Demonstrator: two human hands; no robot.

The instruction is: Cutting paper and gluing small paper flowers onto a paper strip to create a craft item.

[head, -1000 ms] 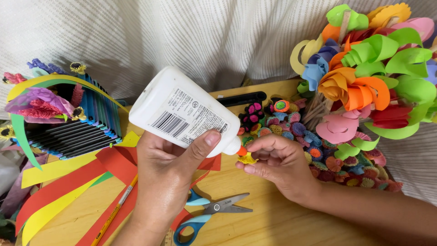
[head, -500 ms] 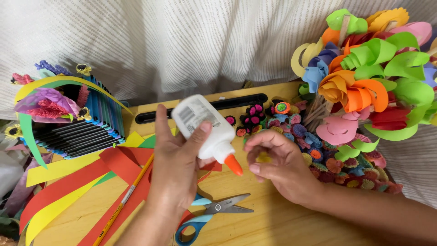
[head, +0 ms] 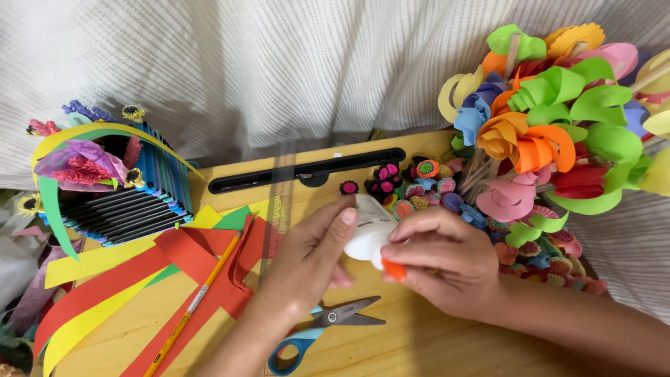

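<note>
Gripping the white glue bottle [head: 366, 234] from both sides, the left hand [head: 310, 262] wrapped its body while the right hand [head: 447, 262] pinched the orange cap [head: 393, 269]. Bottle lay tilted just above the blue-handled scissors [head: 324, 328], right of the red paper strips [head: 188, 258].

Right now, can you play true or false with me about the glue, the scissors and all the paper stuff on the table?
1. Both hands are on the white glue bottle. True: the left hand grips its side and the right hand pinches the orange cap.
2. The scissors have red handles. False: the handles are blue.
3. The scissors lie on the wooden table below the hands. True.
4. The pencil is in the right hand. False: it lies on the red paper strips.
5. The clear ruler lies beside the red strips. True.
</note>
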